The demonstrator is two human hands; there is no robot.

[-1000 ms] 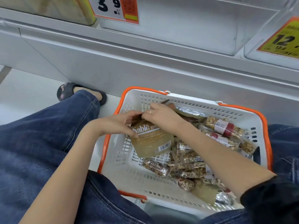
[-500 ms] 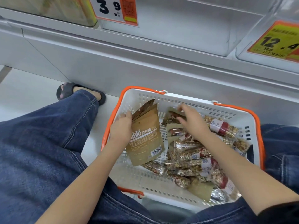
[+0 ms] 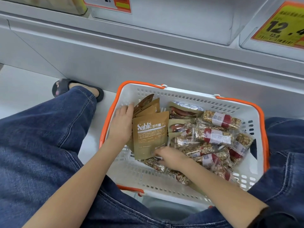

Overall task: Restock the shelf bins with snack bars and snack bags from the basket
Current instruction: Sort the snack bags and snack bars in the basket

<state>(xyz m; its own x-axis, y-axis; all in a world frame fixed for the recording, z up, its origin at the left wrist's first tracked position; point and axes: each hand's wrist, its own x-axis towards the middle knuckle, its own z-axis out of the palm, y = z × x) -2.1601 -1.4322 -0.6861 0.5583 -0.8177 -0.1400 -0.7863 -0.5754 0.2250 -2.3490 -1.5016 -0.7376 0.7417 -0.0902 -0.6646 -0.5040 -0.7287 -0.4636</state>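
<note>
Left hand (image 3: pixel 121 124): reaches down into the left side of the basket, back of hand up, forearm coming in from lower left; fingers wrapped round the back of a fanned stack of brown pouches, thumb side against the front one; grips the stack upright.
Brown pouches (image 3: pixel 150 134): several kraft-coloured snack bags held together, front one printed "Sable"; tops splayed toward the far-left corner of the basket, bottoms down near the basket floor.
Right hand (image 3: pixel 171 157): comes in from lower right, forearm crossing over the near rim; fingers curled down at the lower right corner of the front pouch, touching it and the bars beneath; cannot tell whether anything is pinched.
Snack bars (image 3: pixel 213 135): clear-wrapped nut bars with red and white labels, heaped across the right half of the basket; a few more lying under the right hand.
Basket (image 3: pixel 192 97): white perforated plastic with orange rim, on the floor between the knees, close against the shelf base.
Shelf bins (image 3: pixel 164 17): clear bins above, with a yellow price tag (image 3: pixel 283 25) at right.
</note>
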